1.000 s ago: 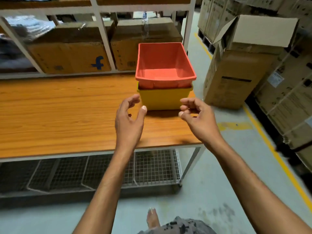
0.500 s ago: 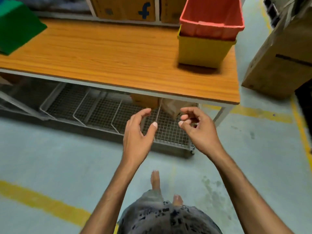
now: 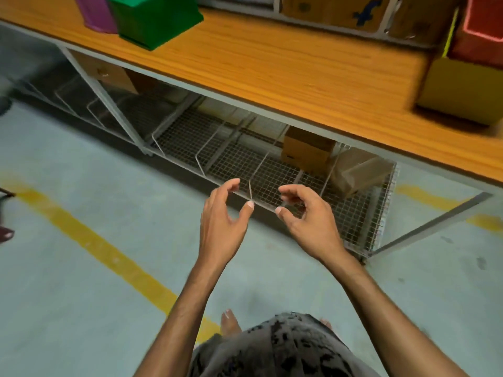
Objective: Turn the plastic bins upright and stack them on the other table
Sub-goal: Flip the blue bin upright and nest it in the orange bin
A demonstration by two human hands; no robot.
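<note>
A red bin (image 3: 479,42) sits nested upright in a yellow bin (image 3: 460,91) at the right end of the wooden table (image 3: 285,63). At the far left of the table a green bin (image 3: 155,20) lies upside down, with a purple bin (image 3: 95,14) beside it. My left hand (image 3: 221,227) and my right hand (image 3: 307,221) hover side by side in front of the table, over the floor. Both are empty, with fingers curled and apart.
Under the table runs a wire mesh shelf (image 3: 245,164) holding two cardboard boxes (image 3: 307,148). More cardboard boxes (image 3: 334,12) stand behind the table. A yellow line (image 3: 109,257) crosses the grey floor. My bare feet show below.
The view has swung left and down, away from the stacked red and yellow bins. The green and purple bins have come into view. Both hands stay empty and have drawn back from the table.
</note>
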